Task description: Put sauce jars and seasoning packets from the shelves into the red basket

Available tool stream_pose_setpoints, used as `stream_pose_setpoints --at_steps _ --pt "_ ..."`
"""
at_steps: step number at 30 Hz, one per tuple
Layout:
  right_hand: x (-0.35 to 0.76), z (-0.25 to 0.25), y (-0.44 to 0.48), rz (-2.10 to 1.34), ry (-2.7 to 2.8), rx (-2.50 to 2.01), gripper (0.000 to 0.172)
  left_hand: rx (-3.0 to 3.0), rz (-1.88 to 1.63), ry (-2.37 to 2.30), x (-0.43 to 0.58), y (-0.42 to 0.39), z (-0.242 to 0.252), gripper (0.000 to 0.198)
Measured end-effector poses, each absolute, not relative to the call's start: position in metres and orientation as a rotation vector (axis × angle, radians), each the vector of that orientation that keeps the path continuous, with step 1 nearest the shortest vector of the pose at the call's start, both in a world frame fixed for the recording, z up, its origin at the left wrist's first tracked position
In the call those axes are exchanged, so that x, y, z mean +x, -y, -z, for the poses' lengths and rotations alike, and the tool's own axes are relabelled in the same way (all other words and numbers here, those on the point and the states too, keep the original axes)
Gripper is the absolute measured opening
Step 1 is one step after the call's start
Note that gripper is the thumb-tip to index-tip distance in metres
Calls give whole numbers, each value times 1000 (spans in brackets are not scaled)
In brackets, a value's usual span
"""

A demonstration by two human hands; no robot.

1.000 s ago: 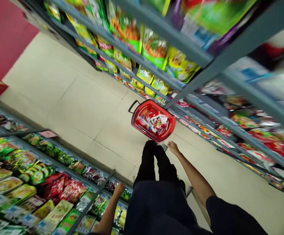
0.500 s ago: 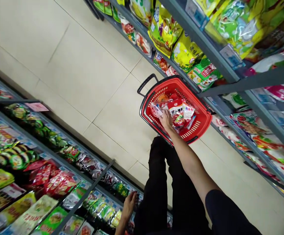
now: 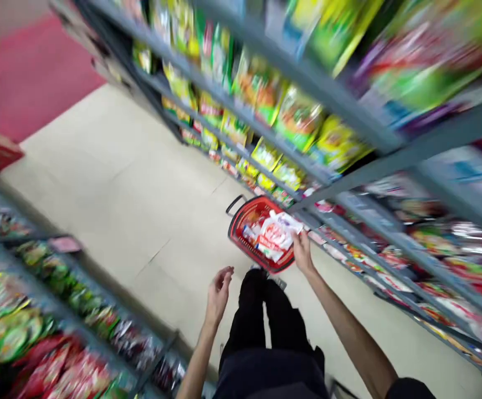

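Note:
My right hand (image 3: 302, 250) is closed on the edge of a white plastic food packet (image 3: 277, 234) with red print, held over the basket. Below the packet is a red shopping basket (image 3: 280, 268) with a black rim and its handle folded out to one side. Smaller red and white packets (image 3: 251, 231) lie inside it, partly covered by the held one. My left hand (image 3: 219, 291) hangs in the air left of my legs, fingers loosely bent and apart, with nothing in it.
Shelves of yellow and green bags (image 3: 257, 83) rise close on the right, their grey rails (image 3: 361, 166) beside the basket. A lower shelf of packets (image 3: 70, 293) runs along the left. Tiled floor (image 3: 112, 166) lies between them, with a red mat (image 3: 37, 72) beyond.
My right hand has come up from inside the basket with the white packet. My left hand has moved up and away from the left shelf. The view has shifted along the aisle.

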State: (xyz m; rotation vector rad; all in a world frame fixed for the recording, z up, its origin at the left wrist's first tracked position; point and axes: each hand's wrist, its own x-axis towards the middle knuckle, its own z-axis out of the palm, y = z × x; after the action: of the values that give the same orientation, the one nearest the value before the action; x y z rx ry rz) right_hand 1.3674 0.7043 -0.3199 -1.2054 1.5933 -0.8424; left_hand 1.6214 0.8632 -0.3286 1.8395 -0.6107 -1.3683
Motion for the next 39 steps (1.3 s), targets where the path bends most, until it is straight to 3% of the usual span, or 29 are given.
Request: stream_pose_setpoints --at_steps 6,12,16,19,26,33,39 --pt "1316 114 -759 1185 -1473 -996 33 1217 1680 1169 1550 -744 169 69" --pt "1267 -5 -821 1502 -1462 -851 30 779 2056 1400 1457 -769 74 61" --pt "1240 -37 -860 1650 -1491 -908 38 669 1964 1349 1426 -786 27 51" --pt "1228 -51 -882 1527 -1461 -1050 46 654 1833 1354 1414 -785 -17 46" --pt "1208 -106 -861 1584 -1406 -1224 41 643 1621 1548 1402 -759 -109 47" --pt "1206 -128 -814 1599 -1368 -1316 43 582 1436 1643 1410 -712 -133 38" --pt "1204 -133 -766 1626 -1533 -1407 44 717 904 1883 1409 -660 -140 18"
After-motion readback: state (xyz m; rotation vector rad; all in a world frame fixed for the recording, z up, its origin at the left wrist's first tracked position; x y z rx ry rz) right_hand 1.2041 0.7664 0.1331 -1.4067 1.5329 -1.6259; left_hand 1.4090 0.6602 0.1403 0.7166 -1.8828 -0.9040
